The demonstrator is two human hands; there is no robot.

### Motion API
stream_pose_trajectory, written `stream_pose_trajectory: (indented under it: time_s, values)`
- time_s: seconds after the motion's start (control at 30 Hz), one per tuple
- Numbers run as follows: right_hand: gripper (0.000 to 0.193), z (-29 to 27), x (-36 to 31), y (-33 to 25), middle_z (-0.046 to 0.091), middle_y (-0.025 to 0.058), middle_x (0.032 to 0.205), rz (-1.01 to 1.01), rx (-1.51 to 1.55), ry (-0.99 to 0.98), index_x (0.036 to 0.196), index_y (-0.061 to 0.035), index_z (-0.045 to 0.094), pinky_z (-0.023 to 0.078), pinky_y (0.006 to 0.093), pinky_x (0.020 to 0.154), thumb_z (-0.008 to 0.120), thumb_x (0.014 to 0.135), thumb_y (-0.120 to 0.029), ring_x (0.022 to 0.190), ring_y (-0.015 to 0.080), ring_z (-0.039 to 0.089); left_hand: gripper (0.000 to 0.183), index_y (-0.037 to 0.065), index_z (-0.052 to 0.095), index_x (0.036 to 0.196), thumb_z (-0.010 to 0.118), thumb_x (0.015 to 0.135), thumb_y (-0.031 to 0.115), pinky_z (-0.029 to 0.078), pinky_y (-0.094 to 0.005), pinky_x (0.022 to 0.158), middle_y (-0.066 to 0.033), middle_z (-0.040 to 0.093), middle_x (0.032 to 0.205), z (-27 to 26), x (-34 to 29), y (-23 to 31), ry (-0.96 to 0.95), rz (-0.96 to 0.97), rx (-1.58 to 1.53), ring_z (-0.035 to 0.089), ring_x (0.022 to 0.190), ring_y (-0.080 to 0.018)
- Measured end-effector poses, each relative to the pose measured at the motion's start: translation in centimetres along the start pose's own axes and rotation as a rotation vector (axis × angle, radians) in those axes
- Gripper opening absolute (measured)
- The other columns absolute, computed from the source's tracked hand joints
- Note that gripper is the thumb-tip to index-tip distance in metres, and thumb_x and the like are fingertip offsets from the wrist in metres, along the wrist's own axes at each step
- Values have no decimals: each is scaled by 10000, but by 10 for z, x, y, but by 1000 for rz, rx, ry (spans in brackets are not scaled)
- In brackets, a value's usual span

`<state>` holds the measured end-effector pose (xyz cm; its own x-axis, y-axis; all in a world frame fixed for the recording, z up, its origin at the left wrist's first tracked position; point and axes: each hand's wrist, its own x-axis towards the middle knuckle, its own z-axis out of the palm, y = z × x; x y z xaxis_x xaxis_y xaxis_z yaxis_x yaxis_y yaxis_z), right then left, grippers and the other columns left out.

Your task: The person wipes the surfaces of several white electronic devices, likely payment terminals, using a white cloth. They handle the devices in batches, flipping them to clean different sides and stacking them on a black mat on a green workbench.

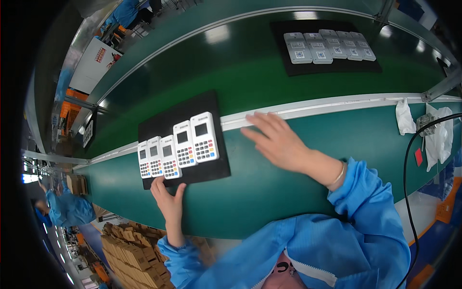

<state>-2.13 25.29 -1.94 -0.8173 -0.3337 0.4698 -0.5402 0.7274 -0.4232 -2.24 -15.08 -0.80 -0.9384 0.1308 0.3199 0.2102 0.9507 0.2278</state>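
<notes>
In front of me, a black mat (pixel 208 173) lies tilted across the white rail. On it stands a row of several white card payment terminals (pixel 204 137) with small dark screens and coloured keys. At the mat's near edge is my left hand (pixel 168 201), fingertips close by the lower end of a terminal. Its thumb stands apart from the fingers; whether they press the mat or the terminal I cannot tell. My right hand (pixel 281 147) hovers right of the mat, apart from it, fingers stretched and slightly blurred, holding nothing.
Beyond the rail (pixel 332 104) runs a green belt (pixel 255 62). A second black mat (pixel 298 69) there carries several terminals (pixel 317 48) face down. White plastic bags (pixel 439 137), a red card (pixel 418 157) and a black cable (pixel 406 192) are at right. Cardboard stacks (pixel 130 255) stand lower left.
</notes>
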Motion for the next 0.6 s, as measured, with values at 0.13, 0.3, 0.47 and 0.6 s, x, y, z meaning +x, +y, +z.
stream_pose_trajectory:
  time_s: [0.13,0.3,0.47,0.6]
  values:
    - [396,-7,44,87,555,172,1267,253,-381,382,1196,-28,595,406,496,1059,720,886,-239,1222,347,515,648,-23,487,1369,756,916,354,400,-458,1070,-220,509,1347,39,90,-56,110,-22,-54,479,1262,-391]
    - [535,-25,43,127,575,120,1096,529,-664,319,1125,-33,607,442,433,920,775,827,-444,1058,306,547,400,-5,579,1281,689,974,227,449,-384,953,-141,598,1123,81,180,-40,315,18,-306,569,1037,-274]
    - [535,-11,49,128,581,110,1061,498,-732,286,1094,-29,608,492,395,905,774,823,-460,1023,289,580,160,57,682,1095,661,988,174,455,-284,694,-30,549,822,91,195,3,146,57,-436,518,738,-139]
    - [394,-11,44,143,595,136,1032,395,-929,224,1057,-12,618,557,352,791,706,910,-367,936,270,633,165,54,697,1086,664,992,185,396,-267,589,12,513,699,93,200,26,41,116,-501,463,635,-93]
